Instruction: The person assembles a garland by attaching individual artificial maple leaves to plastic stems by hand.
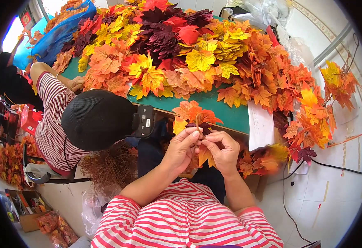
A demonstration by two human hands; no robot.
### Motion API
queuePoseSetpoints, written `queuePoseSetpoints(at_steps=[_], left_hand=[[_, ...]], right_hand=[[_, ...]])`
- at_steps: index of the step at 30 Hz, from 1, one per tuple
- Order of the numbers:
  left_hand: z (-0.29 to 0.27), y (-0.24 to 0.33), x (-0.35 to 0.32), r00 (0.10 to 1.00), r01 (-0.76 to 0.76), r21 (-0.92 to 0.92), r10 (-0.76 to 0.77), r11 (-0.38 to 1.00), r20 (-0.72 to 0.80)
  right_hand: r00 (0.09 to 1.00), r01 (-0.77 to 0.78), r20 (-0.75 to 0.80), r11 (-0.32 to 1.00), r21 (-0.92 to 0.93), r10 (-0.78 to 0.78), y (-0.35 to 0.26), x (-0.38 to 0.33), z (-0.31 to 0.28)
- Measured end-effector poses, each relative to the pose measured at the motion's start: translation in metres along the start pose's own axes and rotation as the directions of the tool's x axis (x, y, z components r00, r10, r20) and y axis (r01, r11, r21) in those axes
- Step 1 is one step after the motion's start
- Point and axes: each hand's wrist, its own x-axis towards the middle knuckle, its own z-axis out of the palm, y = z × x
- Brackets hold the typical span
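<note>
We are looking down on two bare hands, one spray of leaves [208, 116] between them, one co-worker [81, 128] in a black cap on our left, one sheet of white paper [260, 129] and one blue sack [61, 44]; the piled leaves [200, 60] are lying too thickly for us to count. The left hand [182, 145] is pinching the spray's tan stem [198, 121] between thumb and forefinger, with no gap showing. The right hand [223, 150] is pinching too, thumb and forefinger meeting on the spray just beside the left fingertips, though we are not making out which part they are gripping. The spray is sitting in front of our chest, just off the near edge of the table; it is showing orange leaves on top, a yellow one at the left, a dark purple one behind the fingers and a yellow-orange one below, while its stem is curving into a hook. The green table [226, 118] is carrying heaps of red, yellow, orange and purple leaves, and the paper is hanging over its edge. Brown twigs [112, 166] are bunching beside our lap, and a black cord [341, 167] is running over pale floor tiles [334, 206] on the right.
</note>
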Motion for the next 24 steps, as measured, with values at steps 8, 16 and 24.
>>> queuePoseSetpoints(at_steps=[8, 16, 24], left_hand=[[0.003, -0.004, 0.001, 0.999, -0.05, 0.012, 0.05, 0.999, 0.017], [-0.001, -0.008, 0.003, 0.996, -0.081, 0.048, 0.078, 0.996, 0.051], [0.001, -0.011, 0.001, 0.981, -0.187, 0.152, 0.175, 0.971, 0.085]], right_hand=[[0.998, 0.053, -0.017, 0.998, -0.035, -0.054, 0.001, 0.0, -0.002], [0.996, -0.007, -0.089, 1.0, -0.03, 0.004, -0.004, -0.002, 0.003], [0.989, 0.035, -0.142, 0.996, -0.076, -0.046, -0.005, -0.007, 0.005]])
